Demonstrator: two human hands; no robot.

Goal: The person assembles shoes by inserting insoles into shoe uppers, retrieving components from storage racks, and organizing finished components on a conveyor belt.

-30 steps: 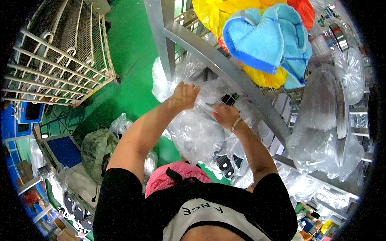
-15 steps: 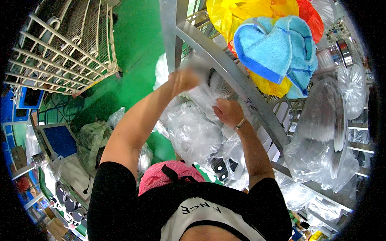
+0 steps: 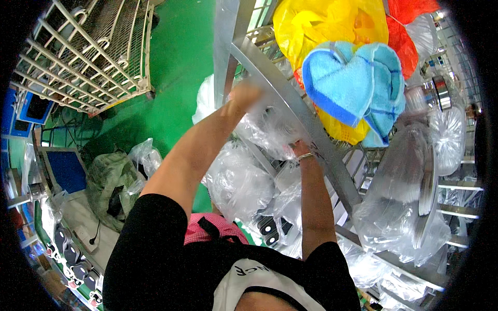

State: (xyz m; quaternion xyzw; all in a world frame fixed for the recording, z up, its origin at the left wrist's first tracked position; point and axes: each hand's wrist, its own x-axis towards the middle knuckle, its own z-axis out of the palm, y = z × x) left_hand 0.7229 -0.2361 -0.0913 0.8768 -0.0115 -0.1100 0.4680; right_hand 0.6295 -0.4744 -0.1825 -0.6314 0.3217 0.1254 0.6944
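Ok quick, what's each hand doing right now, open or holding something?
Left hand: blurred, grip can't be told.
Right hand: at the clear plastic bag, grip unclear.

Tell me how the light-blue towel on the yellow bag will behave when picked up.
The light-blue towel would probably hang floppy, since it drapes in loose folds over the yellow bag. Its fuzzy-looking surface suggests a grippy rather than slippery hold.

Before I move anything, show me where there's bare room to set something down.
Bare green floor lies between the wire cart, grey post and left forearm. Crowded: around the left hand and right hand, where clear bags bunch by the rail, and past it, where a towel and yellow bag sit together.
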